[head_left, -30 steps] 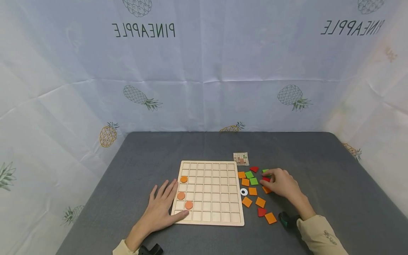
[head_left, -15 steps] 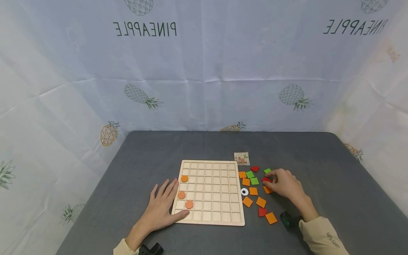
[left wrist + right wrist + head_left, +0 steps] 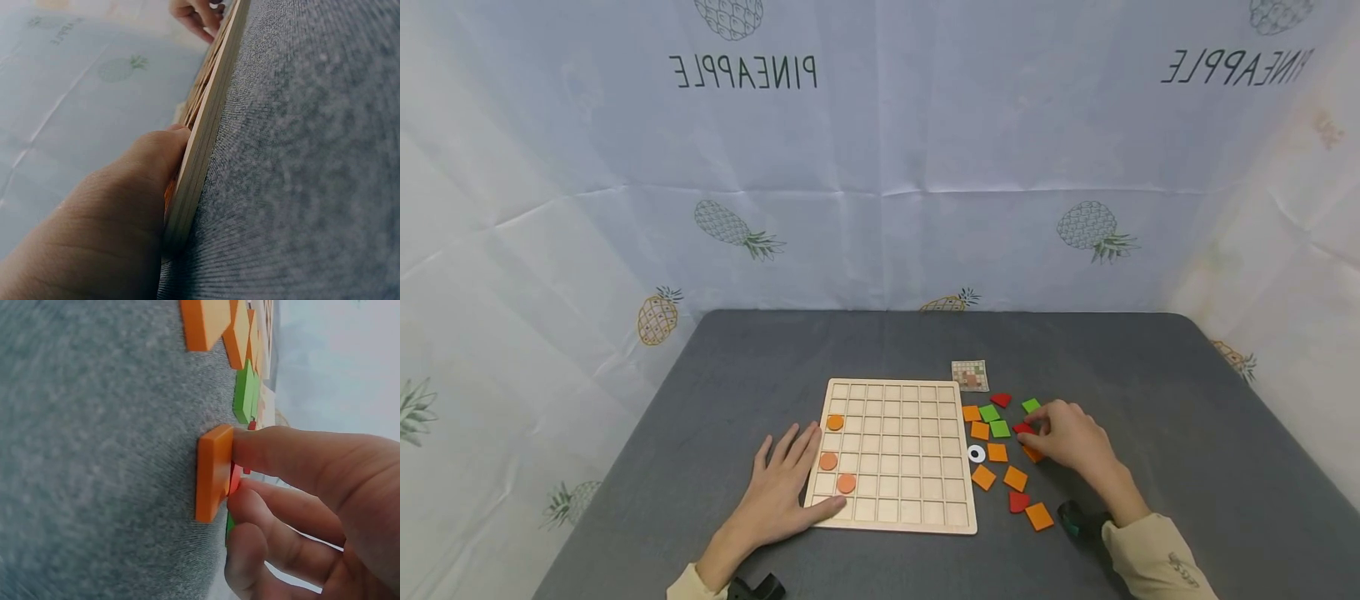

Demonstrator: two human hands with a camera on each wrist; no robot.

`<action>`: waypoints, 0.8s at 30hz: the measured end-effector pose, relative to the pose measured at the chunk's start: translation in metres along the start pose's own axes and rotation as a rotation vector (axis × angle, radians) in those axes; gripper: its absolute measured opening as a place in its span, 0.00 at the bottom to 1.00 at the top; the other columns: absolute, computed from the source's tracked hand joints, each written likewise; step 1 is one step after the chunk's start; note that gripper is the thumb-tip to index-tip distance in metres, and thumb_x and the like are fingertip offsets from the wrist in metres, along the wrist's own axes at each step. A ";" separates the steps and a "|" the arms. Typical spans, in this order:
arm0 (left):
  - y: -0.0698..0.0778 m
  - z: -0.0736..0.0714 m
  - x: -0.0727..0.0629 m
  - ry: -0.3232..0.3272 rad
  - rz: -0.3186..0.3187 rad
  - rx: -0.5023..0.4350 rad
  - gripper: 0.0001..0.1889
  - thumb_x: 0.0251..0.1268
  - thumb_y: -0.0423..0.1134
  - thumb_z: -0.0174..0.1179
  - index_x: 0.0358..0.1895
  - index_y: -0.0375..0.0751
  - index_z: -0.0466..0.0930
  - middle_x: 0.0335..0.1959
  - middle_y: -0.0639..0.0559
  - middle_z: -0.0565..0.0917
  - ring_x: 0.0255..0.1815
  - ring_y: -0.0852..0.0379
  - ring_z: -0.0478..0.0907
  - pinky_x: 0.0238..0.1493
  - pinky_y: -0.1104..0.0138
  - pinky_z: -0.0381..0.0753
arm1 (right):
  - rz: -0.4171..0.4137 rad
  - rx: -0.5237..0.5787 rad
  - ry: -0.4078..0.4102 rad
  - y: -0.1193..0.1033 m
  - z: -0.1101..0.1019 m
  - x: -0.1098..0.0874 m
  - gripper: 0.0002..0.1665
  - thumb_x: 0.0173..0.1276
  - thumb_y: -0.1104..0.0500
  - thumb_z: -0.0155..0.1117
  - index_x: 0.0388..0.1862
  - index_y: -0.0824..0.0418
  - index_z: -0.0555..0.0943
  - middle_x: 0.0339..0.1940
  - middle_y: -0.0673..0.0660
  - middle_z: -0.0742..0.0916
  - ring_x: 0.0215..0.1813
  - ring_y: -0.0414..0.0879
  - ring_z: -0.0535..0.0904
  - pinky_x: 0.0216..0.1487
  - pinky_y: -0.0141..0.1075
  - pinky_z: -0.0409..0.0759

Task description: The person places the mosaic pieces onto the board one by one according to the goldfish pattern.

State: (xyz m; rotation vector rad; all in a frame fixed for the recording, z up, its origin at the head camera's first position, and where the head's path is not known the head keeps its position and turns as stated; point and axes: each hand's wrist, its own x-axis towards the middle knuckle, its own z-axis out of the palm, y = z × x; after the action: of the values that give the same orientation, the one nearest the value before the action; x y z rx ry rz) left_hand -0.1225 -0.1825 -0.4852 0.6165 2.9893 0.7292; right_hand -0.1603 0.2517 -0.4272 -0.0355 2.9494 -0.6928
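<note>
A pale wooden grid board [image 3: 895, 454] lies flat on the grey table. It holds three orange discs, one of them [image 3: 835, 422] in the left column. My left hand [image 3: 778, 492] rests spread at the board's left side. Its fingertips touch the left edge, and its thumb [image 3: 150, 162] lies over the near-left corner. Among loose tiles right of the board, my right hand [image 3: 1070, 433] pinches a small red tile [image 3: 1022, 428] between thumb and forefinger. An orange square tile [image 3: 212, 472] lies close in front of those fingers and partly hides the red tile [image 3: 235, 478] in the right wrist view.
Several orange squares [image 3: 1015, 478], green tiles [image 3: 999, 428] and other red tiles [image 3: 1018, 502] lie right of the board. A white ring [image 3: 976, 454] with a dark centre sits by its right edge. Behind them lies a small pattern card [image 3: 970, 376]. A printed curtain [image 3: 880, 150] hangs behind.
My right hand has drawn back slightly from the green tile at the far right, which now shows fully, and its fingertips have settled around the red tile. The left hand stays still.
</note>
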 end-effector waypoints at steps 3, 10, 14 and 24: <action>0.000 0.000 -0.001 -0.008 -0.005 -0.001 0.57 0.66 0.72 0.65 0.87 0.36 0.58 0.88 0.37 0.63 0.89 0.28 0.55 0.81 0.23 0.43 | 0.008 -0.016 0.017 -0.001 0.002 -0.001 0.18 0.67 0.55 0.80 0.48 0.69 0.92 0.16 0.50 0.77 0.20 0.43 0.70 0.23 0.33 0.65; 0.000 0.001 -0.001 -0.013 -0.006 0.005 0.57 0.67 0.72 0.65 0.87 0.37 0.58 0.88 0.37 0.63 0.89 0.27 0.55 0.81 0.24 0.43 | -0.002 -0.019 0.054 -0.001 0.005 -0.002 0.17 0.66 0.54 0.82 0.42 0.69 0.92 0.15 0.50 0.77 0.19 0.43 0.70 0.22 0.33 0.65; 0.000 0.002 -0.001 -0.004 -0.005 -0.015 0.57 0.66 0.72 0.65 0.87 0.37 0.58 0.88 0.37 0.63 0.89 0.27 0.55 0.81 0.24 0.42 | -0.003 -0.015 0.070 -0.004 0.005 -0.002 0.19 0.66 0.53 0.82 0.42 0.70 0.92 0.16 0.50 0.79 0.20 0.43 0.71 0.22 0.33 0.66; -0.001 0.000 0.000 -0.007 0.000 -0.001 0.57 0.67 0.72 0.65 0.87 0.37 0.58 0.88 0.37 0.62 0.89 0.28 0.55 0.80 0.23 0.43 | -0.033 0.032 0.101 -0.024 0.002 -0.008 0.20 0.66 0.51 0.82 0.43 0.68 0.94 0.12 0.48 0.74 0.16 0.41 0.67 0.20 0.30 0.58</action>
State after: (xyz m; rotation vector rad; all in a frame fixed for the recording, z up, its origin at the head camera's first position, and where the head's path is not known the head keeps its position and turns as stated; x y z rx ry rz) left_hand -0.1229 -0.1832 -0.4855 0.6177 2.9824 0.7275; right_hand -0.1523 0.2299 -0.4179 -0.0484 3.0394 -0.7683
